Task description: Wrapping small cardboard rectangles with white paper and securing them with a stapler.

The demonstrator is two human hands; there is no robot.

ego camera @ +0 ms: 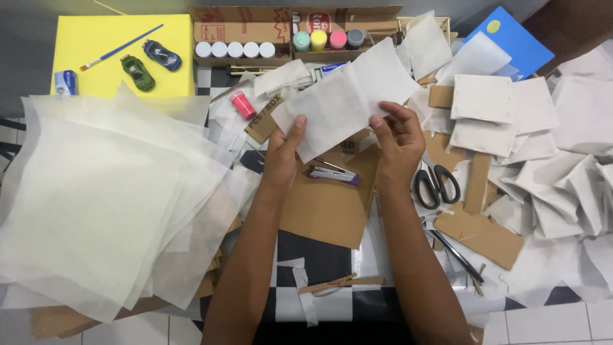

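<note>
Head view, looking straight down: both forearms reach up from the bottom edge, roughly parallel, wrists a little bent inward. The left hand [283, 150] pinches the lower left edge of a white fabric sheet [348, 99], thumb laid on top and fingers curled beneath. The right hand [397, 142] grips the sheet's lower right edge the same way, thumb and bent fingers closed over it. Between them the sheet is held taut and tilted, lifted just above the cluttered tabletop [319, 259], over a brown cardboard piece [332, 207]. A purple stapler [333, 174] lies on that cardboard, just below the sheet and between the two hands. Black-handled scissors [437, 185] rest just right of the right wrist. A big stack of thin white sheets [102, 204] spreads out left of the left arm. Further back, a yellow board [96, 38] carries two toy cars [150, 64] and a paintbrush [121, 48].
</note>
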